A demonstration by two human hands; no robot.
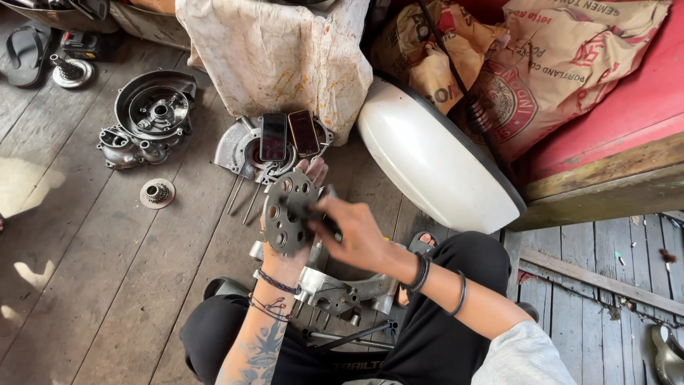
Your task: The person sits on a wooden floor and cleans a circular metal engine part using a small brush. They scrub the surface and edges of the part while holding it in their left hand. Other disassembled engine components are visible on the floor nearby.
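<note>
Round grey metal plate with holes (286, 212) sits flat on the left hand (296, 214), palm up under it, fingers (315, 170) poking out past its far edge, holding the plate. Right hand (356, 235) is on the plate's right side, its fingers pinched closed around a dark tool (308, 211) whose tip lies on the plate face. Plate is over the lap, just above a grey cast engine case (342, 289) lying between the knees on the wooden floor (85, 285). Just beyond the plate: another engine cover (235, 151) with two phones (288, 135) lying on top, side by side. Two thin rods (242, 198) lie on the floor left of the plate. Further left of the plate, a small round gear disc (157, 192), and beyond it a big crankcase half (148, 117). Right of the plate, a white curved body panel (434, 167), leaning by paper sacks (541, 71). Behind the phones hangs a stained cloth (278, 57).
</note>
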